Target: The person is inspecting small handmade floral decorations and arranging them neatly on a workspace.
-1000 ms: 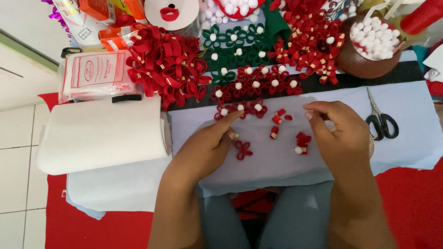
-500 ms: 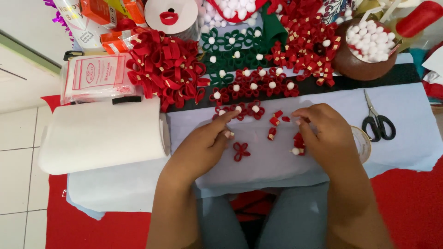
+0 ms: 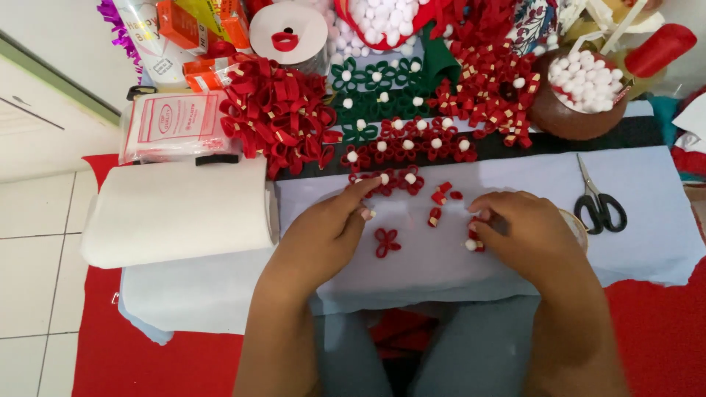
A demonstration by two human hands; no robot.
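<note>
A: Felt flowers (image 3: 387, 242) in red are what your hands are working among on the pale blue felt sheet (image 3: 647, 242); one with no pompom is lying flat just below your left hand (image 3: 331, 235).

B: And what is that left hand doing?

A: It is stretching its fingers (image 3: 364, 190) forward, mostly open, with the tips touching the nearest row of pompom flowers (image 3: 393, 181). It is gripping nothing that I can make out.

B: The right one?

A: Your right hand (image 3: 526, 235) is curling, fingers bent inward around a small red piece with a white pompom (image 3: 471, 244) at its lower edge. Whether it is pinching that piece or only resting on it, I cannot tell.

B: What has changed?

A: Compared with a moment ago, your left hand is sitting higher, nearer the finished rows, and the bare flower that was beside its fingertips is now lying clear of it. Your right hand is staying over the same spot. Loose red loops (image 3: 435, 216) are lying between your hands, and the scissors (image 3: 599, 206) are resting well apart to the right.
</note>
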